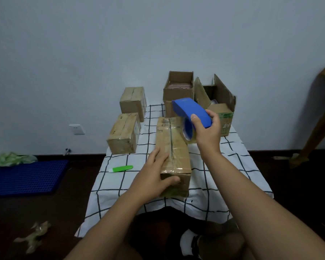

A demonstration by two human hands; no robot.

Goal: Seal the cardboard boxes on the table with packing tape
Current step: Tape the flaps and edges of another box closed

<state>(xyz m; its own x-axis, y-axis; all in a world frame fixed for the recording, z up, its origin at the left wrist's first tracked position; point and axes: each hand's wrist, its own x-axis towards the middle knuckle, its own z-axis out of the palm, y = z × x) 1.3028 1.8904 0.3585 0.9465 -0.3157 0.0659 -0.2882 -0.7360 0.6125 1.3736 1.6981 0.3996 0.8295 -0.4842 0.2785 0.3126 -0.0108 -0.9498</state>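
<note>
Both hands were busy. The left hand [154, 175] lay on the near end of the long brown cardboard box [174, 156], fingers spread flat on its top and thumb curled round the front corner. The right hand [206, 132] was wrapped round the blue plastic tape holder [190, 111] with its clear roll of packing tape [189, 132], held just above the far right edge of that box.

This box sat in the middle of the white checked table cloth [233, 166], with clear tape already shining along its top.

It looked light and stiff, so it would likely slide on the cloth. Pressing down on top, as the left hand did, seemed the best hold. The tape looked thin and sticky, so it could fold onto itself.

Two open brown boxes [177, 91] stood behind.
</note>
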